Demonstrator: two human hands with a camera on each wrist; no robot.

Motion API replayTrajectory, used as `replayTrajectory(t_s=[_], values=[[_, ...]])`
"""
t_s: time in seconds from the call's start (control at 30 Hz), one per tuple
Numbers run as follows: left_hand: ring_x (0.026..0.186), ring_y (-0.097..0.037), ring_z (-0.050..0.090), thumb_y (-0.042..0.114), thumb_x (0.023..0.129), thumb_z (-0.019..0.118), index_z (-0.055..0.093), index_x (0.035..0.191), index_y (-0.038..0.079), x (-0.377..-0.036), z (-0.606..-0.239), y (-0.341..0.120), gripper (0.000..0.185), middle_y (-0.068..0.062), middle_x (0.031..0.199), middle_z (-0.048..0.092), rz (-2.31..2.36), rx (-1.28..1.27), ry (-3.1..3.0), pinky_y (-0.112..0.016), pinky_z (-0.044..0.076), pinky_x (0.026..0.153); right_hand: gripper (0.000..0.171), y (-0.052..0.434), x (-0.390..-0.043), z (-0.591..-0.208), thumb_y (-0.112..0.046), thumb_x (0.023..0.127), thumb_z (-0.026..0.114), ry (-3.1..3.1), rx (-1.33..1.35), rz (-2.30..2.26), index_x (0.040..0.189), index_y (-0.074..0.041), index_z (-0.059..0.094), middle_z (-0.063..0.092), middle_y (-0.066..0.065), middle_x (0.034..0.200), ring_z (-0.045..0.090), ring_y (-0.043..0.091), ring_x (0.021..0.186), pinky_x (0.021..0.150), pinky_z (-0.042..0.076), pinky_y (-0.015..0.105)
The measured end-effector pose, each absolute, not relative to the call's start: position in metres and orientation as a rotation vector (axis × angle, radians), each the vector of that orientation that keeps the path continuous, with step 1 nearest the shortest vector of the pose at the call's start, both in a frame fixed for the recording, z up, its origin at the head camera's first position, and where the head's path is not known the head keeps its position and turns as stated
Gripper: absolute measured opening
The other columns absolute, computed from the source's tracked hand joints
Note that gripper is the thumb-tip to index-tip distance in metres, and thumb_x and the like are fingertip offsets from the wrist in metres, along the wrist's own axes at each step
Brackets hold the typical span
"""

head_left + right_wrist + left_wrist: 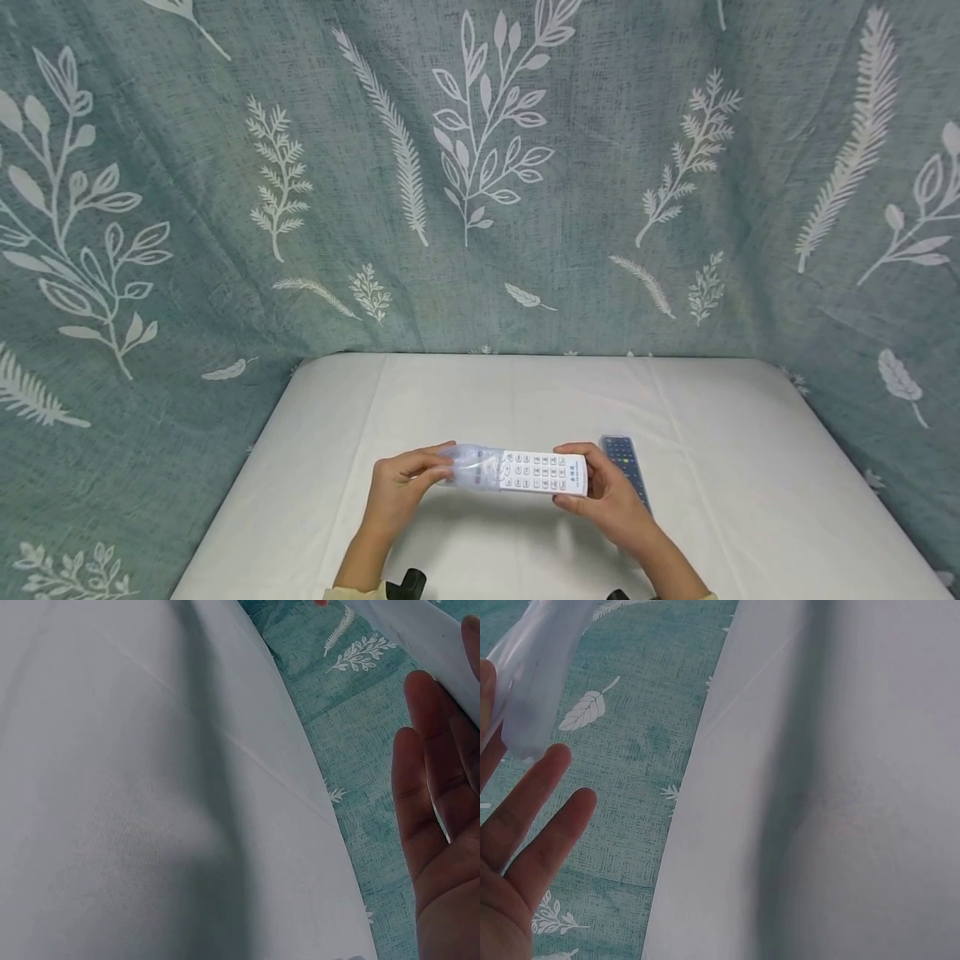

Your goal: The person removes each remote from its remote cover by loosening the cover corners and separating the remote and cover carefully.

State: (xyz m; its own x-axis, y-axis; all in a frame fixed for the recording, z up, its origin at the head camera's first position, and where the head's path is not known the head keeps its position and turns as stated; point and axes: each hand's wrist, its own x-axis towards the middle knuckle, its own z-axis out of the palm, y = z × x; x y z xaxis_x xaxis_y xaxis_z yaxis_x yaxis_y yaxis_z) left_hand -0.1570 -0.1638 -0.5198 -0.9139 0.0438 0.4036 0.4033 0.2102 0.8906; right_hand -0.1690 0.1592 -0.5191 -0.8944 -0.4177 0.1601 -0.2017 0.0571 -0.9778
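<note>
Gripping the white remote [542,472] at both ends above the near table [480,392], we held its left-right length between left hand [399,492], pinching the clear sleeve [471,463], and right hand [609,498].

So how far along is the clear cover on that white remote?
Partly on. The clear cover already wraps the left end of the white remote, over roughly a third of its length. The left hand pinches the covered end while the right hand grips the bare end. The rest of the keypad is uncovered. A dark remote lies on the table beside it; whether it has a cover, I can't tell.
</note>
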Motion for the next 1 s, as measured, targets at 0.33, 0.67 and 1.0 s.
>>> replayTrajectory(t_s=[0.33,0.67,1.0], values=[[0.105,-0.020,0.073,0.016,0.083,0.078,0.079,0.090,0.011,-0.1558,-0.5226,-0.1649,0.009,-0.009,0.113,0.076,-1.748,-0.461,-2.175,-0.021,0.061,0.081,0.067,0.1607,-0.1673,-0.5190,-0.010,0.082,0.080,2.170,-0.631,-1.933,0.139,-0.001,0.045,0.064,0.000,0.119,0.068,0.010,0.103,0.079,0.061,0.028],[0.104,-0.023,0.074,0.016,0.082,0.078,0.079,0.090,0.010,-0.1574,-0.5190,-0.1620,0.010,-0.009,0.113,0.076,-1.736,-0.451,-2.157,-0.022,0.061,0.082,0.065,0.1634,-0.1684,-0.5169,-0.010,0.083,0.080,2.166,-0.628,-1.942,0.138,-0.009,0.047,0.062,0.003,0.119,0.068,0.011,0.104,0.079,0.061,0.028],[0.103,-0.022,0.074,0.015,0.082,0.078,0.079,0.090,0.011,-0.1563,-0.5197,-0.1630,0.009,-0.008,0.112,0.076,-1.707,-0.461,-2.147,-0.023,0.061,0.082,0.066,0.1634,-0.1671,-0.5175,-0.009,0.082,0.080,2.183,-0.624,-1.946,0.139,-0.005,0.046,0.063,0.002,0.119,0.068,0.010,0.103,0.078,0.061,0.027]])
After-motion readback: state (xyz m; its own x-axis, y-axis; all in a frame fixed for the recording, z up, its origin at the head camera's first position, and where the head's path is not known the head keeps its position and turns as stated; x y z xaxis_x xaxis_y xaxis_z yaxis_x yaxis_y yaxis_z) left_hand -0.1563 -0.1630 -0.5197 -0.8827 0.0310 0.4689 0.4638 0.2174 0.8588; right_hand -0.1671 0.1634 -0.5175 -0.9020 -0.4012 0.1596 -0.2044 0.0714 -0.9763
